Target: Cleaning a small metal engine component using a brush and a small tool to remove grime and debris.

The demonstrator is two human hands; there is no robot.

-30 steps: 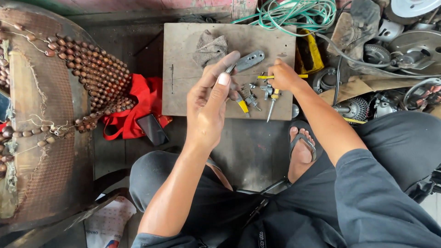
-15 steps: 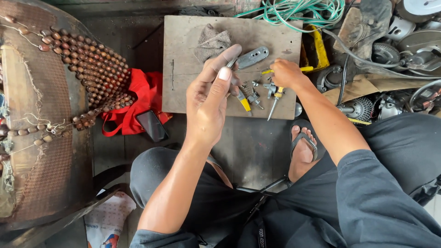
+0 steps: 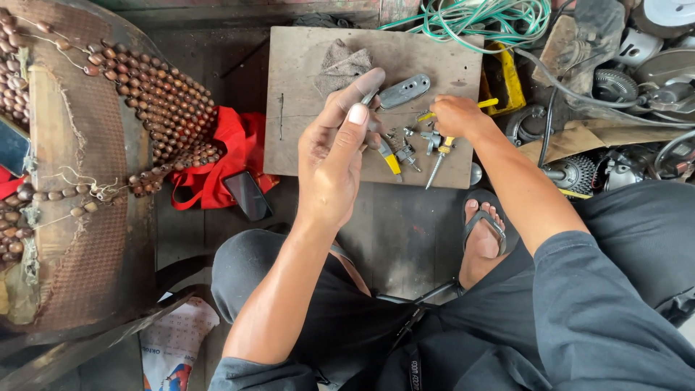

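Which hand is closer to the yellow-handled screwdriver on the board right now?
Right. The right hand rests on the wooden board touching the yellow-handled screwdriver; the left hand is raised off to its left, pinching a small part.

The left hand [image 3: 337, 156] hides whatever its fingers pinch. The right hand [image 3: 452, 116] covers part of the yellow tool [image 3: 486, 103]. The small metal bits [image 3: 407, 148] on the board [image 3: 304, 87] are too tiny to identify.

Red cloth [image 3: 232, 148] and black phone [image 3: 247, 195] at 9 o'clock of the wooden board [image 3: 304, 108]; green wire coil [image 3: 478, 18] at 1 o'clock; brown beaded mat [image 3: 156, 101] far left.
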